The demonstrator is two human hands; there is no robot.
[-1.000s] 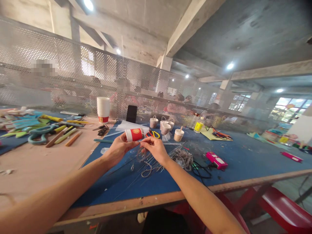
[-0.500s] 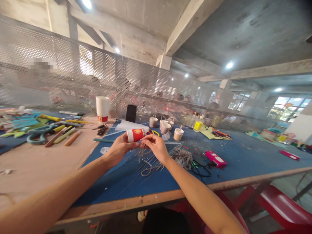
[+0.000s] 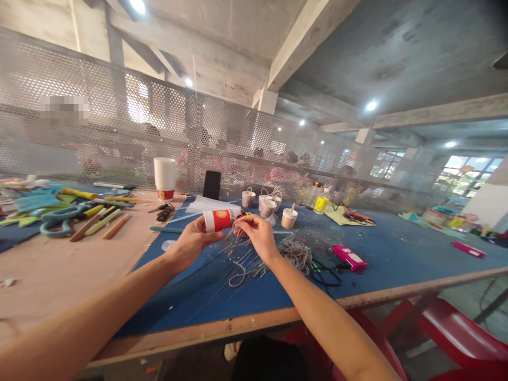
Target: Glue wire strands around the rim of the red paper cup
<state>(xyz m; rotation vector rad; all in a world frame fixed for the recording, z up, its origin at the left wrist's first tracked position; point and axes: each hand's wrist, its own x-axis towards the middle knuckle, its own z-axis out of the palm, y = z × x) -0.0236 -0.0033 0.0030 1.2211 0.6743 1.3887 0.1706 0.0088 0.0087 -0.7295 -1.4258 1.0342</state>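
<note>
a white paper cup with a red band (image 3: pixel 218 220) lies on its side in the air, above the middle of the blue table (image 3: pixel 381 264), well in from the near edge. the person's left hand (image 3: pixel 191 242) is closed around its lower side and grips it. the right hand (image 3: pixel 256 234) is just beside the cup's right end, thumb and fingertips pinched together; thin grey cord hangs under them and seems to be held there, though the exact hold cannot be told.

no raised loop can be made out on this cup, so it looks unfinished, while small cups with looped handles (image 3: pixel 248 198) at the far edge look already complete; whether the front one there has a loop is unclear.

below the hands, loose thin strands and a grey cord pile (image 3: pixel 297 255) spread over the table, so plenty of cord appears left. toward the far edge, a tub with a wooden stick (image 3: pixel 289 217) is beside the small cups, and a phone (image 3: pixel 211 184) leans upright. near the far left corner, a stack of paper cups (image 3: pixel 164 180) shows no loops and looks unworked. a pink device (image 3: pixel 349 257) lies right of the pile.
</note>
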